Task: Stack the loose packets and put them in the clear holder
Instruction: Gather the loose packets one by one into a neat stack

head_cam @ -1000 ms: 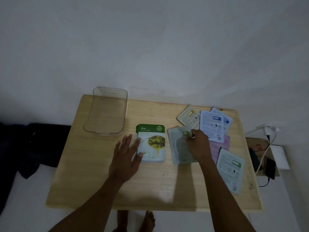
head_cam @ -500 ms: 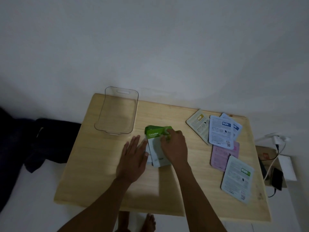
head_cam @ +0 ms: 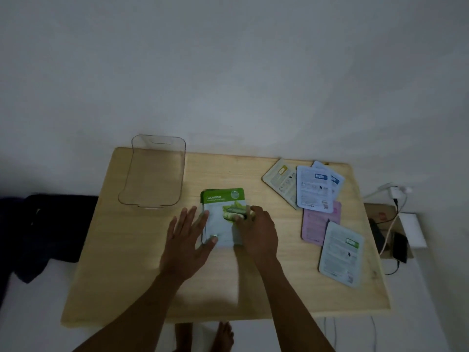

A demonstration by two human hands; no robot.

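Note:
A green-topped cucumber packet (head_cam: 220, 207) lies face up on another packet in the middle of the wooden table (head_cam: 127, 275). My left hand (head_cam: 186, 240) rests flat with spread fingers against the stack's left edge. My right hand (head_cam: 256, 231) presses its fingers on the packet's right side. The clear holder (head_cam: 154, 174) stands at the table's back left with nothing in it. Several loose packets lie face down at the right: a beige one (head_cam: 279, 181), two blue ones (head_cam: 313, 189), a pink one (head_cam: 317, 224) and a pale green-labelled one (head_cam: 341, 254).
A wall rises right behind the table. Dark cloth (head_cam: 45, 229) lies on the floor at the left. At the right, a phone (head_cam: 399, 246) on a cable and a white charger (head_cam: 396, 191) sit beside the table. My bare feet (head_cam: 203, 336) show under the front edge.
My right hand carried the cucumber packet from the right, turned it face up and laid it on the olive packet. My left hand stayed by the stack's left edge.

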